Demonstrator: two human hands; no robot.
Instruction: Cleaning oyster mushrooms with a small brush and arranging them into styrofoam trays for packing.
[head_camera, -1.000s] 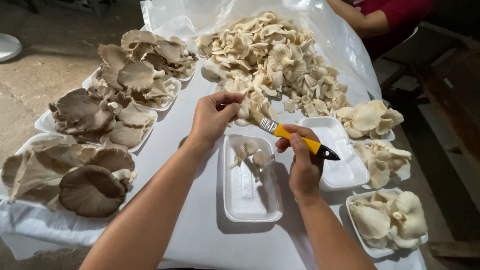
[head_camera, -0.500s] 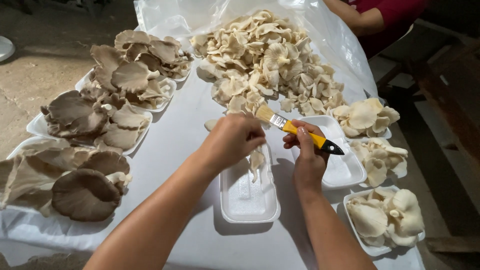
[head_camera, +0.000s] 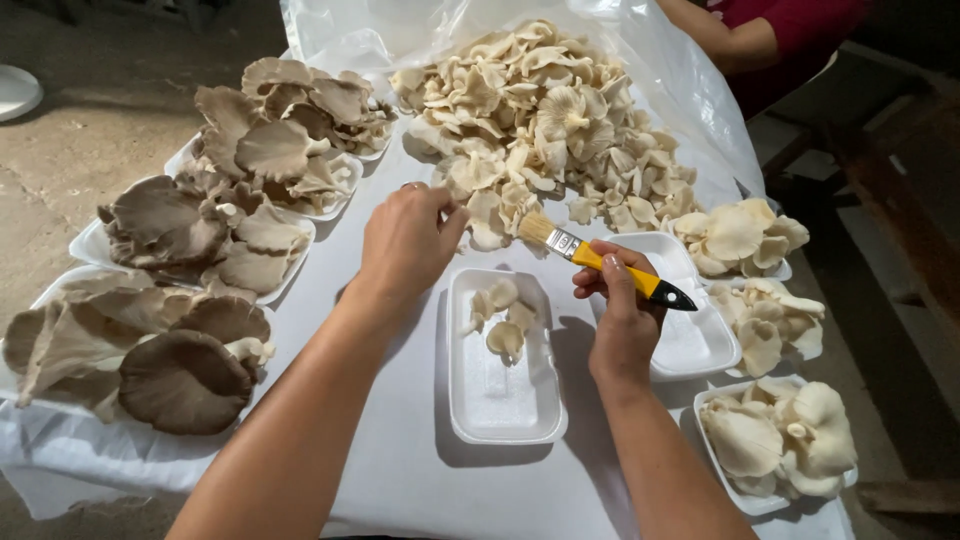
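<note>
My right hand (head_camera: 622, 312) grips a yellow-handled paintbrush (head_camera: 600, 261), its pale bristles pointing left toward the mushroom pile. My left hand (head_camera: 408, 240) hovers with curled fingers at the near edge of a big heap of pale oyster mushrooms (head_camera: 545, 120) lying on clear plastic; whether it holds one I cannot tell. Between my hands sits a white foam tray (head_camera: 500, 400) holding a few small pale mushrooms (head_camera: 500, 315) at its far end.
Trays of large grey-brown oyster mushrooms (head_camera: 190, 270) line the left side. An empty white tray (head_camera: 690, 340) and trays of pale mushrooms (head_camera: 775, 435) stand on the right. Another person's arm (head_camera: 730, 35) rests at the far right. White cloth (head_camera: 400, 470) covers the table.
My left hand carried mushrooms from the pile down to the white tray, left them there, and has moved back up to the pile's edge. The brush hand stayed put.
</note>
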